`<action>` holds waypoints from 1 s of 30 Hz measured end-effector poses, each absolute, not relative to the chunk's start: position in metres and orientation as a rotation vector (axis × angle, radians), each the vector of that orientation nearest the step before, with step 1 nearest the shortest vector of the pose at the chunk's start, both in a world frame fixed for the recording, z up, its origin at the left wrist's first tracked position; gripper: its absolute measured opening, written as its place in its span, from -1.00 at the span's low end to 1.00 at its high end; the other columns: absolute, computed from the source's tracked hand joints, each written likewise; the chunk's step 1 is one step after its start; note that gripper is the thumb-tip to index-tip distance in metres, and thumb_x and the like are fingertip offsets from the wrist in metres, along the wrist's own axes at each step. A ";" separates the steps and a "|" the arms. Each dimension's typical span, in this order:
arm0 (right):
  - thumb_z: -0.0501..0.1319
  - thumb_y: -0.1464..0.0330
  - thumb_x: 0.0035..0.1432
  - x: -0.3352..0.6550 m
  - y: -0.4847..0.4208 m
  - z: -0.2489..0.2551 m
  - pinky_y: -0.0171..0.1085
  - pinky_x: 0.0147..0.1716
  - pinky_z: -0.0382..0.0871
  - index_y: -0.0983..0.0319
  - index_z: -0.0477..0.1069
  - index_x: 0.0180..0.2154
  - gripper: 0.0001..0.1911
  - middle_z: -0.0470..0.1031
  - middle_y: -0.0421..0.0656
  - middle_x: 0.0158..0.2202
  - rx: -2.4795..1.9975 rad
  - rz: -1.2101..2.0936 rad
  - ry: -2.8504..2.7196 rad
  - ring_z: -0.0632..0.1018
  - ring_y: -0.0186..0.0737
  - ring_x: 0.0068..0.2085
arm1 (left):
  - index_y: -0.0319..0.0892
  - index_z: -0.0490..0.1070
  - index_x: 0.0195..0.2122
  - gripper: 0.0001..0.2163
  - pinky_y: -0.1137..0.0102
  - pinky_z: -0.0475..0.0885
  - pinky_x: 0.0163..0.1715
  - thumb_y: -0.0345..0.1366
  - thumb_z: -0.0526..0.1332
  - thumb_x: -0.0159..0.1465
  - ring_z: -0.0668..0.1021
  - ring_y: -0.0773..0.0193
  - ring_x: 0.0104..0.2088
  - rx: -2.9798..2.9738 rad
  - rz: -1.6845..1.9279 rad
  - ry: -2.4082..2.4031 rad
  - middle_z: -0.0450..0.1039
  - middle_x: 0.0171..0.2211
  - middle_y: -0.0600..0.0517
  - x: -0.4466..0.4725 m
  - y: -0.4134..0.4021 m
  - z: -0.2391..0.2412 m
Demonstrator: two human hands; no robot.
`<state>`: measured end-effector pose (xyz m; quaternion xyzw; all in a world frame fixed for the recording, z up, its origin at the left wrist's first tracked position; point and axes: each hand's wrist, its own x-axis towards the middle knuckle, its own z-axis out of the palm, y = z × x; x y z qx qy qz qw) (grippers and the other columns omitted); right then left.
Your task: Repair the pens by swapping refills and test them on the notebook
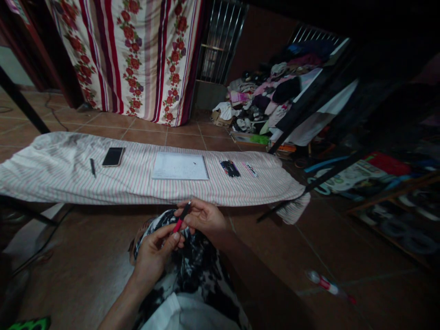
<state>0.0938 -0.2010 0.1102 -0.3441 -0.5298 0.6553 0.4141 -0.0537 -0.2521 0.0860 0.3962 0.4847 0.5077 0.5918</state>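
Note:
Above my lap, both hands are closed on a slim pen with a red lower part, a black upper part and a pale tip. The fingers of my left hand pinch the red end. My right hand grips the black part, and its pale tip points up and away from me. Beyond my hands, on a striped cloth, lies a spiral notebook with faint marks on its open page. To its right are several dark pens in a group and a smaller pink-and-white set.
On the cloth's left side lie a phone and a dark pen. Dark metal bars frame the cloth-covered surface. A plastic bottle rests on the tiled floor at right. Piled clothes and a floral curtain stand behind.

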 end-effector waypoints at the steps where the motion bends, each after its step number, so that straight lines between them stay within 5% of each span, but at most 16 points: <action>1: 0.33 0.16 -0.04 0.095 -0.201 0.110 -0.43 -0.58 0.27 0.26 0.44 -0.15 -0.57 0.55 -0.05 -0.18 -0.842 1.648 -1.354 0.50 -0.40 -0.43 | -0.21 0.58 -0.32 -0.71 0.47 0.39 -0.46 -0.16 0.37 -0.04 0.49 0.33 -0.53 0.934 1.178 1.121 0.53 -0.56 0.05 -0.054 -0.252 0.087; 7: 0.25 0.14 0.05 0.101 -0.202 0.113 -0.42 -0.60 0.20 0.27 0.50 -0.14 -0.59 0.58 -0.03 -0.21 -0.888 1.599 -1.421 0.42 -0.47 -0.53 | -0.23 0.57 -0.26 -0.68 0.43 0.39 -0.46 -0.13 0.33 0.02 0.48 0.30 -0.51 0.986 1.145 1.120 0.51 -0.56 0.02 -0.054 -0.254 0.088; 16: 0.40 0.16 -0.16 0.096 -0.201 0.107 -0.42 -0.59 0.22 0.27 0.48 -0.41 -0.67 0.48 -0.22 -0.51 -0.964 1.549 -1.280 0.42 -0.43 -0.54 | -0.23 0.57 -0.25 -0.68 0.42 0.41 -0.42 -0.12 0.34 0.04 0.50 0.28 -0.50 0.992 1.128 1.112 0.53 -0.53 0.00 -0.051 -0.254 0.080; 23: 0.29 0.17 0.03 0.103 -0.204 0.111 -0.44 -0.60 0.17 0.24 0.46 -0.09 -0.58 0.55 -0.04 -0.17 -0.870 1.616 -1.373 0.48 -0.40 -0.43 | -0.23 0.56 -0.26 -0.71 0.44 0.37 -0.44 -0.14 0.31 0.08 0.46 0.32 -0.50 0.988 1.134 1.089 0.48 -0.56 0.04 -0.054 -0.255 0.081; 30: 0.35 0.21 -0.07 0.102 -0.203 0.108 -0.42 -0.59 0.18 0.27 0.53 -0.31 -0.70 0.57 -0.11 -0.34 -0.924 1.585 -1.277 0.43 -0.43 -0.50 | -0.23 0.56 -0.32 -0.75 0.45 0.34 -0.47 -0.16 0.32 0.06 0.44 0.33 -0.53 0.950 1.175 1.117 0.47 -0.58 0.06 -0.048 -0.258 0.084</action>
